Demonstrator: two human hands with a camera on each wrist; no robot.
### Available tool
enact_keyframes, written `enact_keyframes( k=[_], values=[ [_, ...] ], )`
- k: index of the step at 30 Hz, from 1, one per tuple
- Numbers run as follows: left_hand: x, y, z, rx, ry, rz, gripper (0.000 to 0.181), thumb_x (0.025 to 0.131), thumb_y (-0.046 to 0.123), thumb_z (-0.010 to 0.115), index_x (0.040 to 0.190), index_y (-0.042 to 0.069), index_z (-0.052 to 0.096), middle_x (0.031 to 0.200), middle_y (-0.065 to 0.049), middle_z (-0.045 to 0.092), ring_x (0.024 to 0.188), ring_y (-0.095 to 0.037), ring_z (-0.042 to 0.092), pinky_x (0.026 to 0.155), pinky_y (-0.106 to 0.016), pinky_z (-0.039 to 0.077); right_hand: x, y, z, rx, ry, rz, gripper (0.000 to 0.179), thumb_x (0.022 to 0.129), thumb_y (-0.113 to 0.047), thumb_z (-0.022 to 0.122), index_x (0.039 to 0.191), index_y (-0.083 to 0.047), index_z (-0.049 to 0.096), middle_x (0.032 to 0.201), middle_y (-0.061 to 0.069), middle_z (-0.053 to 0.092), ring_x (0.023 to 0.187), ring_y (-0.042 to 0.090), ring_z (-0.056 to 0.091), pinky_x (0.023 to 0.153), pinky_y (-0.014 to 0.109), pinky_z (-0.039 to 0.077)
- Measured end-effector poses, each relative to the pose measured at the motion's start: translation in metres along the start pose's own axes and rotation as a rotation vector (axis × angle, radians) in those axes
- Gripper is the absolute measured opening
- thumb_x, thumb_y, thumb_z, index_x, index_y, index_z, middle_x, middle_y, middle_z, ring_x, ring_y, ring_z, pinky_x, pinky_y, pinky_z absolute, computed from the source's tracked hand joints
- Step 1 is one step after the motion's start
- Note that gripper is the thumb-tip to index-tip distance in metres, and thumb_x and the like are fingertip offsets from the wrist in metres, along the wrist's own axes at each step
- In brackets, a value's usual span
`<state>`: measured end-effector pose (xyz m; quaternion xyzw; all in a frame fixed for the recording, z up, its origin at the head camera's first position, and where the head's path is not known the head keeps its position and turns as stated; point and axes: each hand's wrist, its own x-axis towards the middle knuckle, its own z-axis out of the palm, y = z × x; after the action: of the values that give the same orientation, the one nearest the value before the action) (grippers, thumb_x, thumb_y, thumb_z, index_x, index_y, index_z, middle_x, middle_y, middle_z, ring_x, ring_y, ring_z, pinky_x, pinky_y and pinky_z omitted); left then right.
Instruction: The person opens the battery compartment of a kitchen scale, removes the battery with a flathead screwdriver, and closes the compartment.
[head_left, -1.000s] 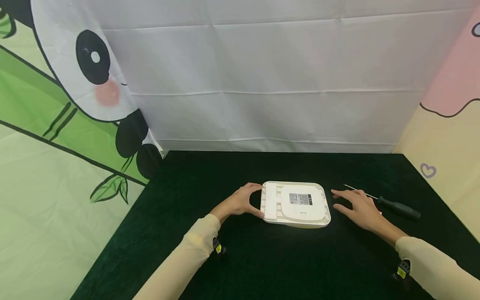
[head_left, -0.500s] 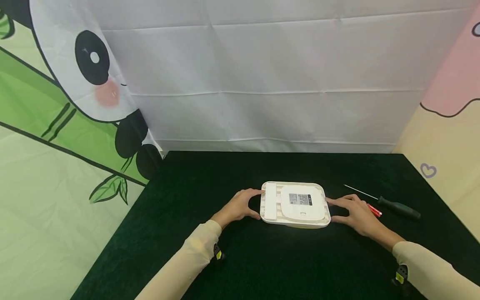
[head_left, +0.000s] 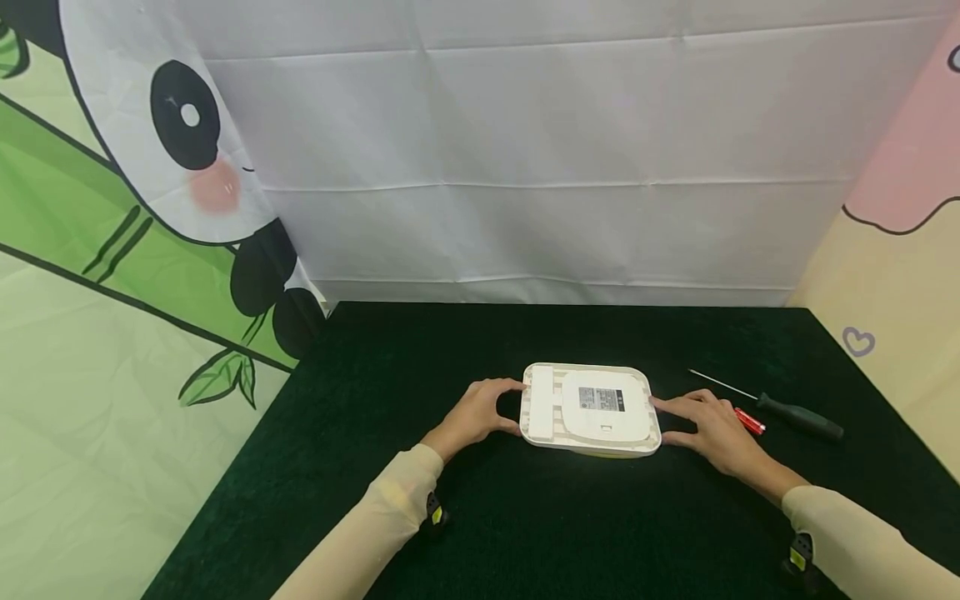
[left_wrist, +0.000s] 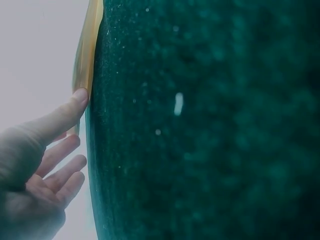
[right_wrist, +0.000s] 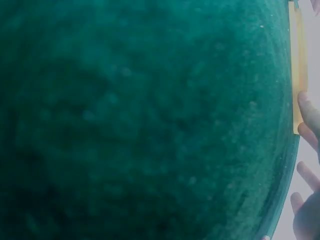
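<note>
A white plastic device [head_left: 633, 425] with rounded corners lies on the dark green cloth, its ribbed, labelled side up. My left hand [head_left: 474, 412] holds its left end between thumb and index finger. In the left wrist view the thumb of that left hand [left_wrist: 52, 125] touches the device's yellowish edge [left_wrist: 91, 55], and the other fingers are spread below. At the other end, my right hand [head_left: 712, 429] grips with the index finger on the far part and the thumb on the near corner. The right wrist view shows the device's edge [right_wrist: 298, 65] against the fingers.
Beyond my right hand lies a screwdriver [head_left: 801, 417] with a dark handle, its thin shaft pointing back to the left. A small red object [head_left: 750, 422] is partly hidden behind that hand. A white curtain [head_left: 525, 167] hangs behind the table, with printed cloths on both sides.
My right hand has moved left from beside the device onto its right end. The left fingers have shifted slightly on the left end. The red object has come into view.
</note>
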<state>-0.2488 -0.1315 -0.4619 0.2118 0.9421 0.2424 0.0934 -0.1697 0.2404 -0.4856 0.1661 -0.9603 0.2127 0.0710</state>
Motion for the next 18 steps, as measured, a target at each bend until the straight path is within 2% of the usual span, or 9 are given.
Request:
enact_keyframes(
  k=[7,18],
  values=[
    [-0.0006,-0.0007,-0.001,-0.02,0.014,-0.01,0.064,0.075,0.029,0.085,0.133,0.026,0.059,0.145,-0.003,0.053,0.137,-0.029,0.043,0.112,-0.054,0.033,-0.002,0.0012,0.001,0.012,0.011,-0.01,0.056,0.083,-0.029,0.076,0.135,-0.015,0.06,0.125,0.01,0.066,0.11,0.028,0.048,0.079,0.037,0.029],
    [-0.0029,-0.0011,-0.0091,-0.055,0.057,0.034,0.051,0.076,0.032,0.084,0.123,0.025,0.068,0.136,-0.004,0.061,0.13,-0.026,0.052,0.108,-0.05,0.041,-0.0004,0.0012,-0.0072,0.08,0.01,-0.009,0.051,0.088,-0.034,0.072,0.133,-0.015,0.061,0.126,0.012,0.066,0.107,0.027,0.05,0.079,0.037,0.028]
  ],
)
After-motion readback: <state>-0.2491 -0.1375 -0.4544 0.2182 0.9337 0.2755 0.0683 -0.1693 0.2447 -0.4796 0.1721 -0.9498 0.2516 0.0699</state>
